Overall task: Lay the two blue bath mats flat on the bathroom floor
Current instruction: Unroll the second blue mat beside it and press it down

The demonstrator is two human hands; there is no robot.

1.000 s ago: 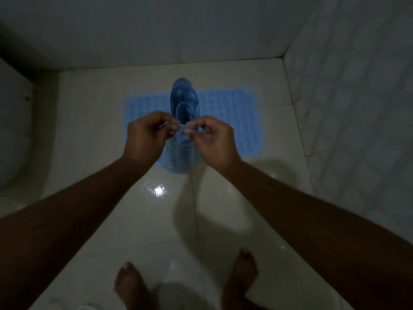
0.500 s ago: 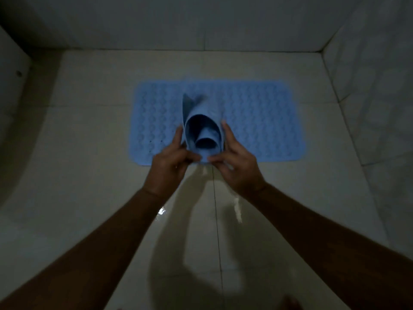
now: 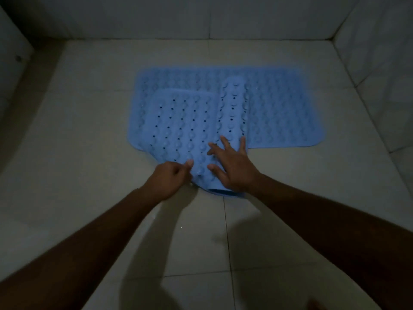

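Note:
One blue bath mat [image 3: 281,113] lies flat on the tiled floor near the far wall. A second blue bath mat [image 3: 178,126], bumpy with small holes, lies partly unrolled on top of the first. Its left part is spread out; its right part is still a curled roll running away from me. My left hand [image 3: 169,180] pinches the second mat's near edge. My right hand [image 3: 232,166] presses down on the near end of the roll, fingers spread.
Pale floor tiles [image 3: 223,242] stretch toward me, glossy and wet-looking. Tiled walls close the space at the back [image 3: 201,16] and right [image 3: 384,63]. A white fixture's edge [image 3: 13,52] shows at the far left.
The rolled mat, held upright in both hands before, has been lowered onto the flat mat and partly unrolled to the left. My right hand has opened and now presses on it.

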